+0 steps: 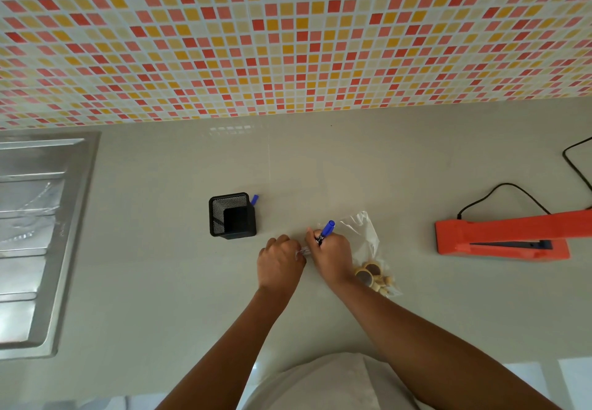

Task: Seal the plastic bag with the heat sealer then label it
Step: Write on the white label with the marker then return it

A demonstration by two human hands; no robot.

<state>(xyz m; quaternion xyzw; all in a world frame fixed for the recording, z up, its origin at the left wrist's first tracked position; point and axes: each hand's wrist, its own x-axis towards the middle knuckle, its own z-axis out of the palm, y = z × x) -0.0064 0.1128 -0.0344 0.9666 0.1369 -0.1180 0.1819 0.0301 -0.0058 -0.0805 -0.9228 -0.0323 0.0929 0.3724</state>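
Labelling the plastic bag (362, 236), frame centre, left of the heat sealer (499, 238)
Blue marker (326, 230) clamped in right hand (331, 255) grip; left hand (280, 259) apparently pinches the bag's edge: film taut, light strokes advised

Light: bright, even, soft
Shadows: faint
Glare: pale patch on desk (230, 129); sheen on sink (32, 185)
Edges: wall (288, 25) bowed by wide lens
Blur: sealer (503, 236) slightly soft

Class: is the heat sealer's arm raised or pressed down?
Raised. The heat sealer has its arm angled up from the base, leaving a dark wedge-shaped gap.
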